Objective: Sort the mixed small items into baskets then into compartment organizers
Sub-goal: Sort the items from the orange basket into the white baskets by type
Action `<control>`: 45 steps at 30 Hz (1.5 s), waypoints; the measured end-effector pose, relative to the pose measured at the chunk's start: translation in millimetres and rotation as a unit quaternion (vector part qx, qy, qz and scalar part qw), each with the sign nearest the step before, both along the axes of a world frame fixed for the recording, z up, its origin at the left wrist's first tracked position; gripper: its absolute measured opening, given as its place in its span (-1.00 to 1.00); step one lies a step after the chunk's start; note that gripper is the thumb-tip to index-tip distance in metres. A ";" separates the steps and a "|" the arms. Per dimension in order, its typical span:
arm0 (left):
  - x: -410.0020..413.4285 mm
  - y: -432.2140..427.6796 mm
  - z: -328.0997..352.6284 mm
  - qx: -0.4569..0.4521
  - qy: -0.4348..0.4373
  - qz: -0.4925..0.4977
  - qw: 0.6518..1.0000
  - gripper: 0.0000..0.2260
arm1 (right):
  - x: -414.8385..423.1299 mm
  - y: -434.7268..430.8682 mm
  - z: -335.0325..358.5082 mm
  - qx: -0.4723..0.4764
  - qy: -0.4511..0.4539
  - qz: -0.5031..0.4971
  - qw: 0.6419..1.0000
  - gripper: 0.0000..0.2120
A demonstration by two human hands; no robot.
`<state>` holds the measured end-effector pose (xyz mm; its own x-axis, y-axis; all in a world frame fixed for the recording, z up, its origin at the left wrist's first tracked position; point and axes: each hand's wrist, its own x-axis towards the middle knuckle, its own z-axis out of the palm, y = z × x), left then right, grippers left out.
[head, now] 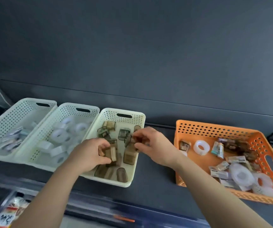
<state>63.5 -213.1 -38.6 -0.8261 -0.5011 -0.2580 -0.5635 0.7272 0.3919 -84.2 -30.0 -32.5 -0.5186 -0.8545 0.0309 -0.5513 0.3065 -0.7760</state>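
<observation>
The left hand (91, 153) gripped brown boxes (112, 153) and the right hand (150, 143) pinched another brown piece (133, 140), both over the cream basket (139, 116). The orange basket (214, 127) of unsorted items lay rightward, long axis left-right, nearer the right hand.

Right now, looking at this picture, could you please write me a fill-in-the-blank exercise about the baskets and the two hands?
1. The basket of mixed items is ___ in colour.
2. The left hand and the right hand each hold small ___ cases over the cream basket.
3. Counting the cream one, ___ pale baskets stand in a row.
4. Of these, the ___ one holds the white tape rolls.
Missing words: orange; brown; three; middle.
</observation>
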 end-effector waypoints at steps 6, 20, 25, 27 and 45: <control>4.2 -19.1 -6.2 0.056 -0.030 -0.056 0.996 -0.65 | 15.3 -24.0 -11.8 0.167 0.163 0.044 0.971 -0.72; -46.6 8.3 -0.4 -0.083 0.117 -0.123 0.982 -0.60 | 8.4 48.5 -5.1 0.086 0.179 -0.111 0.974 -0.67; -96.1 80.8 14.7 -0.051 0.221 -0.196 0.954 -0.69 | -20.5 143.7 11.2 0.110 0.177 -0.222 0.953 -0.75; -116.2 116.3 13.9 -0.023 0.231 -0.234 0.944 -0.70 | -35.4 185.0 15.1 0.139 0.157 -0.261 0.943 -0.73; -209.8 274.0 -31.7 0.095 0.095 -0.274 0.952 -0.63 | -126.2 304.8 2.8 0.127 0.067 -0.236 0.961 -0.73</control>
